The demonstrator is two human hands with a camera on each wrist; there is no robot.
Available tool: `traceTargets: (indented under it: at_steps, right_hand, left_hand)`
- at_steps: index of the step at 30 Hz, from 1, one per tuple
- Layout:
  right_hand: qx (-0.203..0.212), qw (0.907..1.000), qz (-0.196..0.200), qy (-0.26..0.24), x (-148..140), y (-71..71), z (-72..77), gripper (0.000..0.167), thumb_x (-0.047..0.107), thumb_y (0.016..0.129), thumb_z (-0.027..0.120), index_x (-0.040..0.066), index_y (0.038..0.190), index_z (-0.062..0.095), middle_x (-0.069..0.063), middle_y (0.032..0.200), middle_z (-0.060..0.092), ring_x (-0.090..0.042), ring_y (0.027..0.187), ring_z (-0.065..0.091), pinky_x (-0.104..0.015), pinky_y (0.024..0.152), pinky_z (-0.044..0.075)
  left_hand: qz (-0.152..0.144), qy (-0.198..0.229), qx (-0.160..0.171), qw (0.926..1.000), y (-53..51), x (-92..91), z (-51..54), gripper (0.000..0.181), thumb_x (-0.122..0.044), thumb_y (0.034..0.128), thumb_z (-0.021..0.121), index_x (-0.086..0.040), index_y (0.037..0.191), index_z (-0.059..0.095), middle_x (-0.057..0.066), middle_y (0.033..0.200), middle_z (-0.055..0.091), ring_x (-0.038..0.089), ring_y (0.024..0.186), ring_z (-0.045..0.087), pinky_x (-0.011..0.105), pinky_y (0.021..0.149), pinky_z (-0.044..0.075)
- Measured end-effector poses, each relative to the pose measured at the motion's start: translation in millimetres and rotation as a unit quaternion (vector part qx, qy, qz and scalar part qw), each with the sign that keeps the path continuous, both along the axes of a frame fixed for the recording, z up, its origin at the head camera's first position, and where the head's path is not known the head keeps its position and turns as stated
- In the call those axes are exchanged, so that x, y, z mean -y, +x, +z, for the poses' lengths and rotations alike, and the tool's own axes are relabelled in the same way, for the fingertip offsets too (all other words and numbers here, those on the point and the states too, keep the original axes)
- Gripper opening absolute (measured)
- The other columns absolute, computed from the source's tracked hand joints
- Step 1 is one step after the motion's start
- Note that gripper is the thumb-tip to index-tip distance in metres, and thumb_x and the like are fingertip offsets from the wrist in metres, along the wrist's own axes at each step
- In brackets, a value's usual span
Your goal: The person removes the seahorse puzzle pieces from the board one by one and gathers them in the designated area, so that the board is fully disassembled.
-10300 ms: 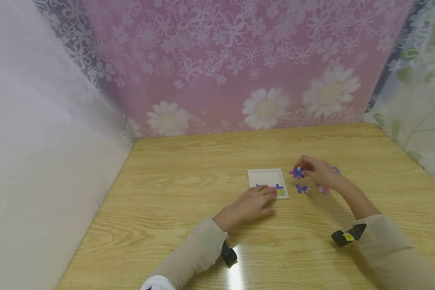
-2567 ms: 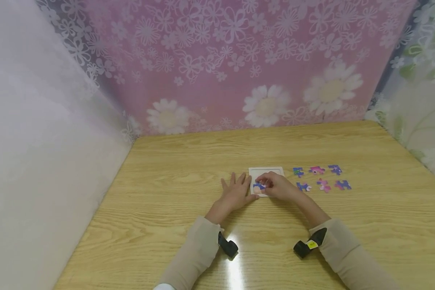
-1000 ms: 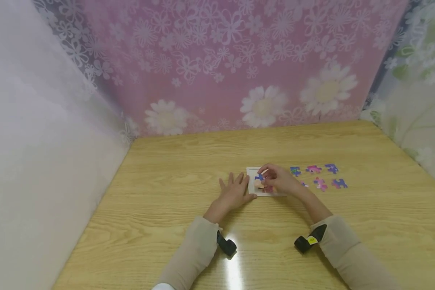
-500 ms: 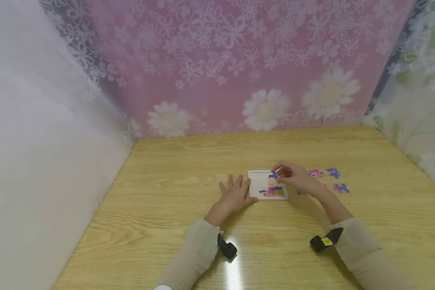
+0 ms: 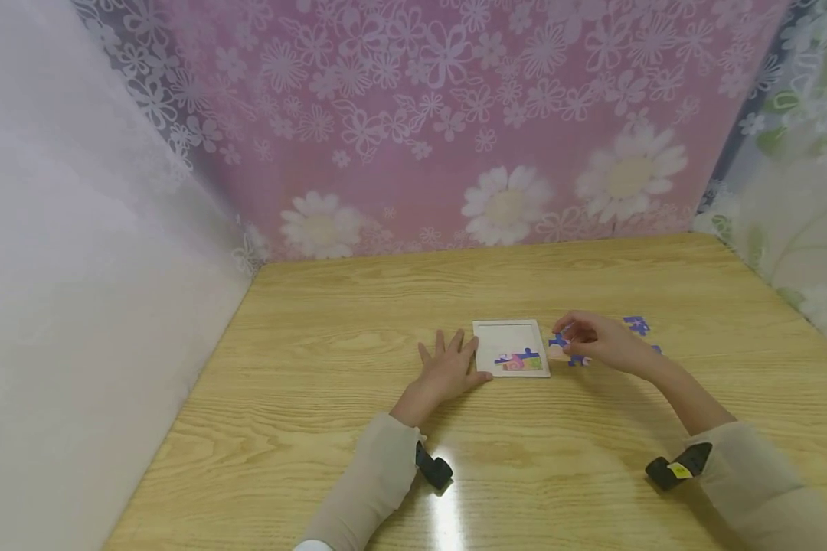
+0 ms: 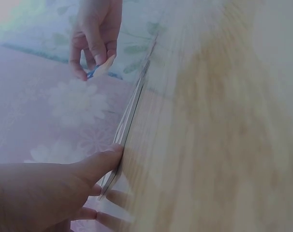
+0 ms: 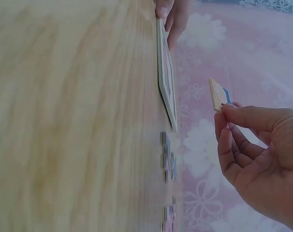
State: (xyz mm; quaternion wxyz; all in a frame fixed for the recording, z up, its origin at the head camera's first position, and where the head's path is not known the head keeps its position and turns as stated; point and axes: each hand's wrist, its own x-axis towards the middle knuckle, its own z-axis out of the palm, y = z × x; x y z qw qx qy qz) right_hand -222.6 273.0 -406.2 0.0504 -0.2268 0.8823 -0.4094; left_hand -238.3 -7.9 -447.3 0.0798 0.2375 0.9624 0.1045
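A small white puzzle tray (image 5: 499, 340) lies on the table, with joined puzzle pieces (image 5: 524, 361) in its lower right part. My left hand (image 5: 448, 376) rests at the tray's left edge, fingers spread; its thumb (image 6: 105, 162) touches the rim in the left wrist view. Right of the tray, my right hand (image 5: 606, 344) pinches a peach-and-blue puzzle piece (image 5: 557, 348) between thumb and fingers. The right wrist view shows that piece (image 7: 218, 94) held up off the table, tilted. Loose pieces beneath the right hand are partly hidden.
A blue loose piece (image 5: 637, 325) lies behind the right hand, and another (image 5: 579, 360) lies below its fingers. The wooden table (image 5: 331, 337) meets a pink flowered backdrop (image 5: 413, 153) at the rear and a pale wall (image 5: 110, 268) at left.
The right hand has lifted the peach-and-blue piece from the tray's lower left and carried it right, past the rim. The left hand, on the tray's lower part at first, now stays at its left edge.
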Motion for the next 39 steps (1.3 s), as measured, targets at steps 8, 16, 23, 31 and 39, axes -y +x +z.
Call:
traceTargets:
  at_steps: [8,16,23,31,39]
  right_hand:
    - [-0.021,0.9997,0.007,0.010,-18,12.6,-5.9,0.023,-0.001,0.086,0.061,-0.002,0.109,0.056,-0.009,0.097,0.058,-0.020,0.083,0.059,-0.028,0.067,0.049]
    - [-0.050,0.9983,0.010,0.029,-28,23.6,-11.7,0.020,-0.004,0.083,0.063,-0.001,0.103,0.059,-0.007,0.093,0.061,-0.014,0.081,0.059,-0.026,0.068,0.048]
    - [-0.020,0.9988,0.008,0.044,-32,30.8,-15.4,0.021,-0.001,0.085,0.061,0.004,0.106,0.059,-0.002,0.089,0.060,-0.010,0.079,0.057,-0.027,0.065,0.048]
    - [-0.021,0.9987,0.035,0.029,-33,34.9,-21.8,0.020,-0.002,0.085,0.061,0.001,0.105,0.057,-0.002,0.088,0.059,-0.010,0.077,0.057,-0.026,0.061,0.047]
    - [-0.003,0.9989,0.030,0.036,-31,36.8,-28.4,0.018,0.003,0.086,0.063,0.002,0.104,0.058,-0.003,0.090,0.059,-0.010,0.079,0.057,-0.026,0.062,0.047]
  left_hand:
    - [0.004,0.001,0.014,0.9999,1.1,-0.6,3.1,0.073,-0.057,0.0883,0.046,-0.019,0.147,0.025,0.011,0.151,0.014,0.042,0.134,0.003,0.066,0.097,0.005]
    - [0.006,-0.002,0.018,0.9998,-1.3,-0.3,1.0,0.073,-0.057,0.0881,0.046,-0.019,0.147,0.025,0.010,0.151,0.013,0.042,0.134,0.002,0.066,0.097,0.005]
    - [0.003,-0.001,0.018,0.9998,-1.8,0.6,0.1,0.074,-0.058,0.0876,0.046,-0.019,0.147,0.025,0.011,0.151,0.013,0.042,0.134,0.002,0.067,0.097,0.004]
    - [0.003,-0.005,0.018,0.9998,-1.7,0.5,1.0,0.074,-0.058,0.0877,0.045,-0.019,0.147,0.025,0.010,0.151,0.013,0.042,0.134,0.001,0.067,0.097,0.004]
    - [0.004,-0.004,0.020,0.9998,-1.7,-0.3,0.7,0.074,-0.058,0.0877,0.045,-0.020,0.147,0.023,0.010,0.151,0.013,0.042,0.134,0.001,0.066,0.097,0.004]
